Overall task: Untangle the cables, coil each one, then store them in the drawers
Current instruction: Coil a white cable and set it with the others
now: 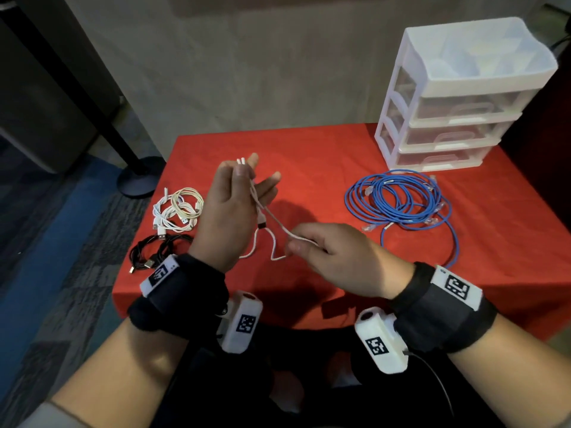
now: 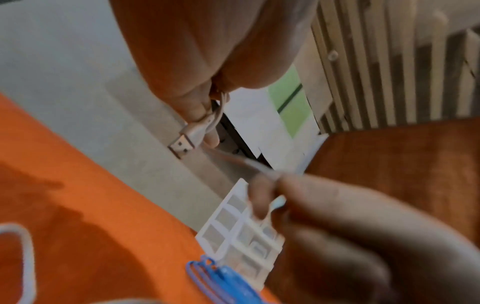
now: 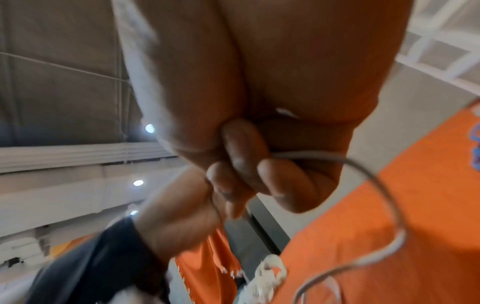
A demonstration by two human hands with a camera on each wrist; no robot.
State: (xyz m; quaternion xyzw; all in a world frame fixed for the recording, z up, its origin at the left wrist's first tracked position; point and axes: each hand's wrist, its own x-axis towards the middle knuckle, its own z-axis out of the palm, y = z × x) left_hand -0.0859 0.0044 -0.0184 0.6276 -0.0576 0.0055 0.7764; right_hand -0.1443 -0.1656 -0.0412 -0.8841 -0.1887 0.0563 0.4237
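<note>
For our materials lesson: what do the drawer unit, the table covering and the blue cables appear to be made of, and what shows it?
Drawer unit: looks like plastic, with a white frame and see-through drawer fronts.
Table covering: seems to be cloth, red and matte, hanging over the front edge.
Blue cables: probably a smooth plastic jacket with clear plugs at the ends, lying in loose loops.
</note>
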